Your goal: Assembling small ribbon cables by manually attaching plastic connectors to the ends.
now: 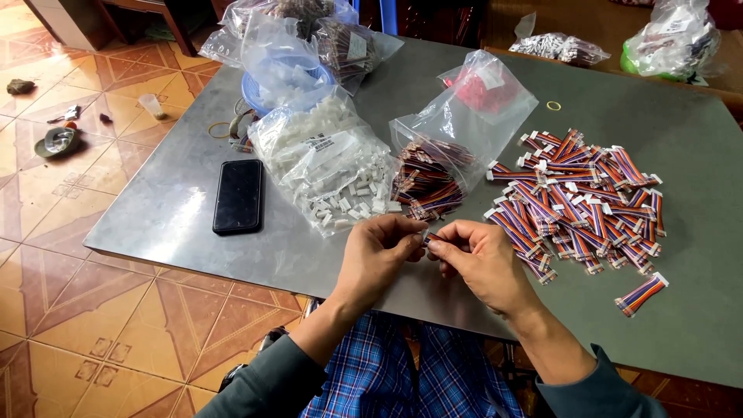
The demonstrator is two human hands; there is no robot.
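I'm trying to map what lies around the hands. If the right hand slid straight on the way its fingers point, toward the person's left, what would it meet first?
The right hand points at the left hand; their fingertips already meet around a small wire piece, so that comes first. Beyond lies bare grey table, then probably the black phone.

My fingertips point(418, 236) covered most of the small wire piece point(427, 239) pinched between my hands; its shape could not be told. Beyond the black phone point(237, 196), the far bags point(673, 35) were cut off by the top edge, their contents blurred.
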